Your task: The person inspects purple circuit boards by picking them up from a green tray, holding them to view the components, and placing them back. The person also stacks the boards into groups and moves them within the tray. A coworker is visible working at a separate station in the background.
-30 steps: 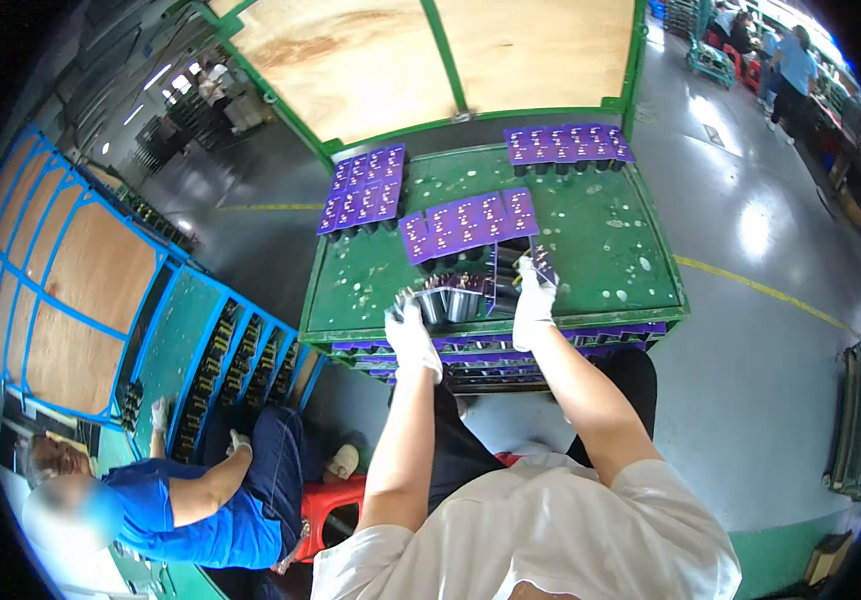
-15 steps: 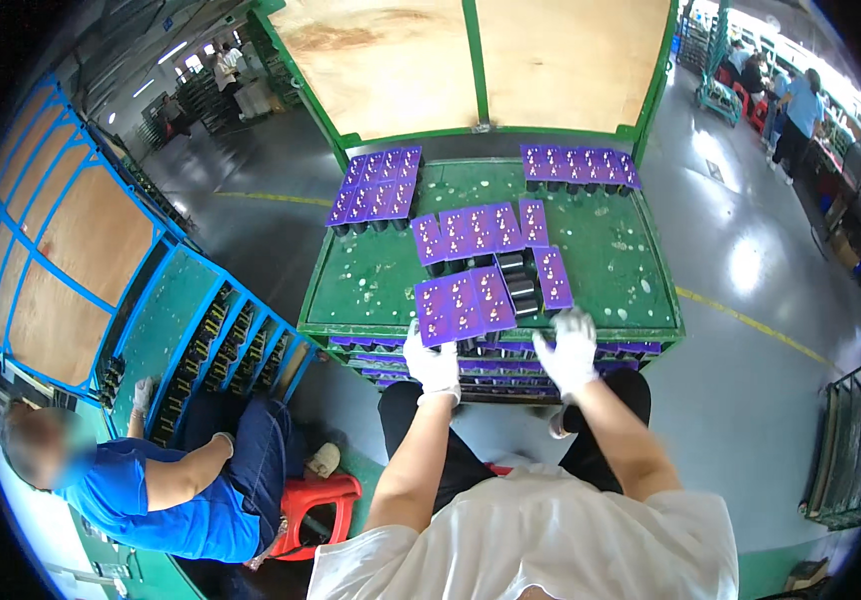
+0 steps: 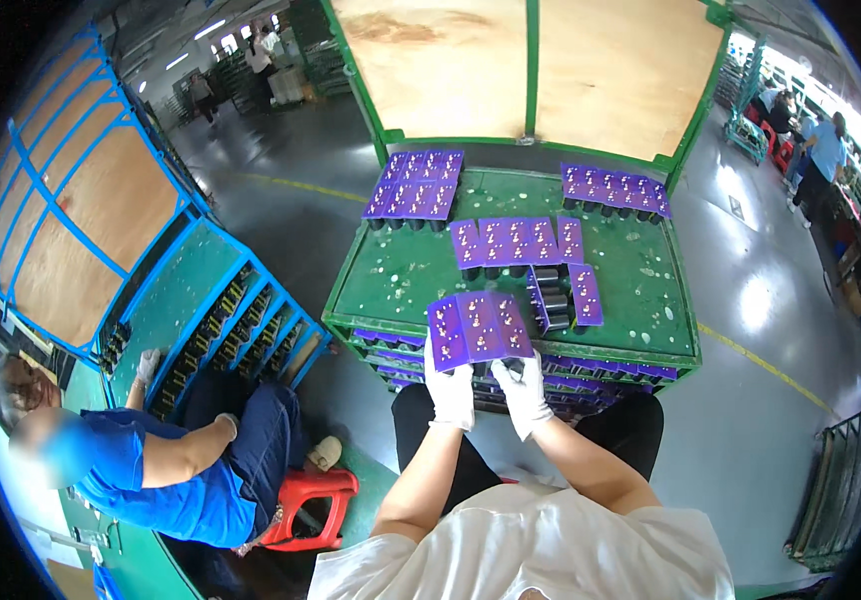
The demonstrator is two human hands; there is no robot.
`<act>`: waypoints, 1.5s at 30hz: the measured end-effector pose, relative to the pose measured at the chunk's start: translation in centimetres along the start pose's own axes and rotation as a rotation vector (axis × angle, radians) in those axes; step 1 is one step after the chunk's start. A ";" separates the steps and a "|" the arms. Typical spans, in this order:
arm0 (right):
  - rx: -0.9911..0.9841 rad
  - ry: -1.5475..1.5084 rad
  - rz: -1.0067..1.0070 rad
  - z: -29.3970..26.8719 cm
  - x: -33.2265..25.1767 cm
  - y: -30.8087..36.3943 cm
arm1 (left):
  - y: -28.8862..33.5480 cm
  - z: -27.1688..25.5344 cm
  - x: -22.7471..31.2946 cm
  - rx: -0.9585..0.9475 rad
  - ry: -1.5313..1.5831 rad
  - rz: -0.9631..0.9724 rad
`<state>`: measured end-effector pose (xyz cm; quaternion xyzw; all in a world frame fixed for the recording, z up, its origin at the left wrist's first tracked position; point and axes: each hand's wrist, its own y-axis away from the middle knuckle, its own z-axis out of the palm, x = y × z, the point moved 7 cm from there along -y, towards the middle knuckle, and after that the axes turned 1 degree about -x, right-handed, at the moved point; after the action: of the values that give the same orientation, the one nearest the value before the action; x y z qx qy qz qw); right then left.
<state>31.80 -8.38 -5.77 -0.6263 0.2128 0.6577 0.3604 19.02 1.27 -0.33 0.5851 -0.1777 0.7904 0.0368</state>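
A purple circuit board panel (image 3: 478, 328) with pale solder spots is raised over the front edge of the green table (image 3: 406, 285). My left hand (image 3: 449, 392), in a white glove, grips its lower left edge. At the lower right corner my right hand (image 3: 524, 396), also gloved, has its fingers closed on the board; some fingertips are hidden beneath it. Beyond the board lies a tilted piece with black cylinders (image 3: 551, 298) showing. Beside that is a narrow purple board (image 3: 586, 295), and a row of purple boards (image 3: 518, 243) stands behind.
More purple boards sit at the table's back left (image 3: 414, 185) and back right (image 3: 616, 190). Board-filled shelves (image 3: 601, 368) are under the tabletop. At left, a co-worker in a blue shirt (image 3: 171, 480) sits by a blue-framed rack (image 3: 221, 330) and a red stool (image 3: 316, 505).
The panel has come off the tabletop toward me. My right hand has moved left from the table edge and taken hold of it. The view has shifted slightly.
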 end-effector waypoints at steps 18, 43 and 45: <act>-0.277 0.320 -0.755 10.2 -17.0 2.7 | 1.5 -7.7 7.8 0.025 0.371 0.248; -0.812 0.141 -0.060 33.5 -9.1 6.5 | 1.0 -29.0 12.4 0.788 -0.206 0.158; -0.858 0.190 -0.041 33.7 -9.8 6.9 | 1.5 -29.7 12.7 0.834 -0.287 0.208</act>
<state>3.70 9.73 6.80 -0.7810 -0.0600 0.6188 0.0594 -12.43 7.59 3.72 0.6325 0.0949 0.7048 -0.3069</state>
